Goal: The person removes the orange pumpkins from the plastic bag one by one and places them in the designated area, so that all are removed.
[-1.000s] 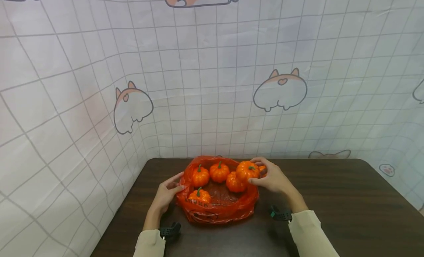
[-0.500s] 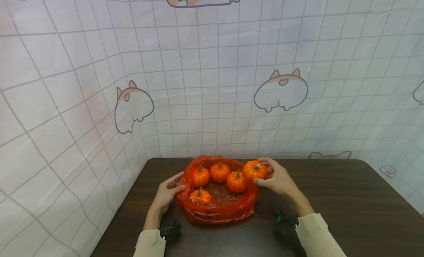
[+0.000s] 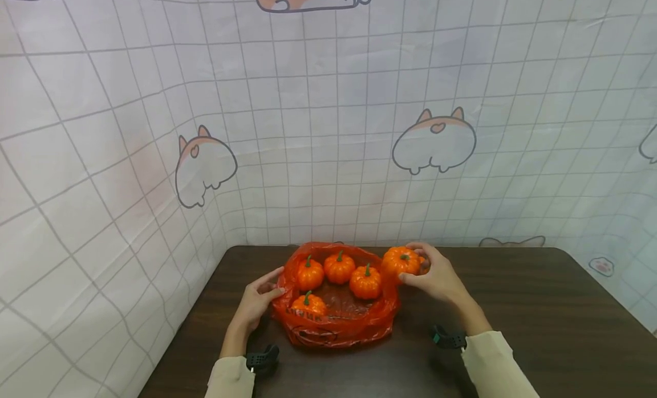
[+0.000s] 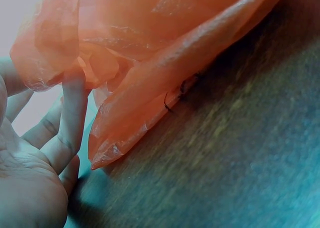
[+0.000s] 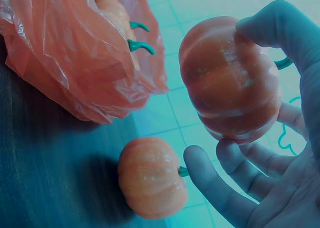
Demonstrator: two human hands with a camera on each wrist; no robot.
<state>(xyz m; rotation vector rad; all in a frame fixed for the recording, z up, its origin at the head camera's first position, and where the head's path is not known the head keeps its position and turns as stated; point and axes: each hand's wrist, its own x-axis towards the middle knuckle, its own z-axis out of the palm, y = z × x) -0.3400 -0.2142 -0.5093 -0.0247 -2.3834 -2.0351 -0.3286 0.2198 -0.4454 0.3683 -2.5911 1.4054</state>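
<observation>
A red plastic bag (image 3: 341,334) stands with its mouth spread on the dark table. Inside are several small orange toy pumpkins (image 3: 339,267) with green stems. At the bag's left rim my left hand (image 3: 255,304) pinches the plastic; the left wrist view shows fingers (image 4: 72,113) against the bag's wall (image 4: 145,83). My right hand (image 3: 438,278) grips another pumpkin (image 3: 400,262) just off the bag's right rim, raised above the table. In the right wrist view, thumb and fingertips clasp this pumpkin (image 5: 230,83) from opposite sides.
One more pumpkin (image 5: 152,178) sits on the table right of the bag, mostly hidden behind my right hand in the head view. The dark wooden table (image 3: 539,318) extends to the right. A white grid-patterned curtain (image 3: 328,130) borders the back and left.
My right hand has carried its pumpkin rightward, from over the bag's right side to beyond its rim, uncovering the pumpkin beneath. The left hand stays at the bag's left rim.
</observation>
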